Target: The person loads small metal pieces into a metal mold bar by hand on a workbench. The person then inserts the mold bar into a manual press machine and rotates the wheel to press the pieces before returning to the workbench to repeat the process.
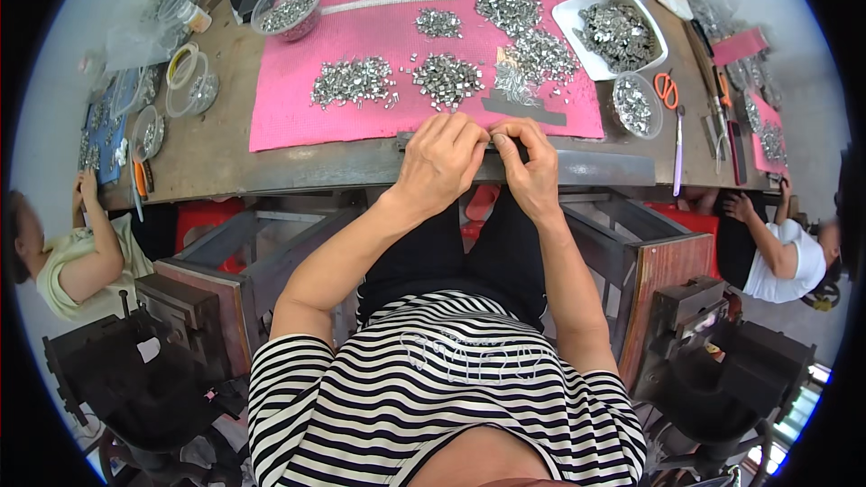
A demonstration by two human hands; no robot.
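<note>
At the front edge of the bench, my left hand [439, 160] and my right hand [529, 165] meet, knuckles up. Both are closed, with thumbs and fingertips pressed together close to a dark metal bar [604, 168] along the edge. Whatever they pinch is too small or too covered to make out. Just beyond them, a pink mat [289, 108] carries heaps of small silvery metal pieces [448, 79]. Another heap of silvery pieces [354, 81] lies left of these. Past my right hand, thin metal pins [516, 87] are piled by a flat grey strip [523, 111].
A white tray [574, 22] and a round tub [637, 105] hold metal parts at the right. Orange-handled scissors [666, 88] and a purple-handled tool [677, 153] lie beside them. A clear bowl [287, 11] stands far left. Co-workers sit at left [95, 257] and right [776, 248].
</note>
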